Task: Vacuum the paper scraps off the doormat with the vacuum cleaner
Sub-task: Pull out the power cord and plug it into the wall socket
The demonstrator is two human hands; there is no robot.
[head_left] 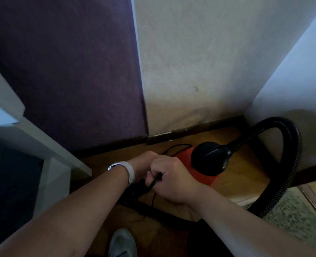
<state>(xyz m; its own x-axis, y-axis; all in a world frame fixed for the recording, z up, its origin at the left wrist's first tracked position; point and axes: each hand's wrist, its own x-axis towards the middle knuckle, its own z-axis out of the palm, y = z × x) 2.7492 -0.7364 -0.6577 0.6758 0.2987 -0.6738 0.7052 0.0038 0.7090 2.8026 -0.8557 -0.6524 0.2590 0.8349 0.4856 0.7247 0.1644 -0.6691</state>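
Note:
A red vacuum cleaner [186, 154] with a black top [211, 157] stands on the wooden floor in the corner. Its ribbed black hose [292, 156] arcs up from the top and curves down to the right. My right hand [172, 178] is closed around a thin black power cord [154, 181] just in front of the vacuum. My left hand [144, 165], with a white watch on the wrist, sits right behind it at the cord, its fingers hidden. More black cord loops behind the vacuum and under my hands. No doormat or paper scraps are in view.
A white table edge and leg [51, 164] stand at the left. A purple wall [70, 71] and a white wall [199, 62] meet ahead, with a dark skirting board. A speckled floor strip [290, 216] lies at the lower right. My grey shoe [123, 242] shows at the bottom.

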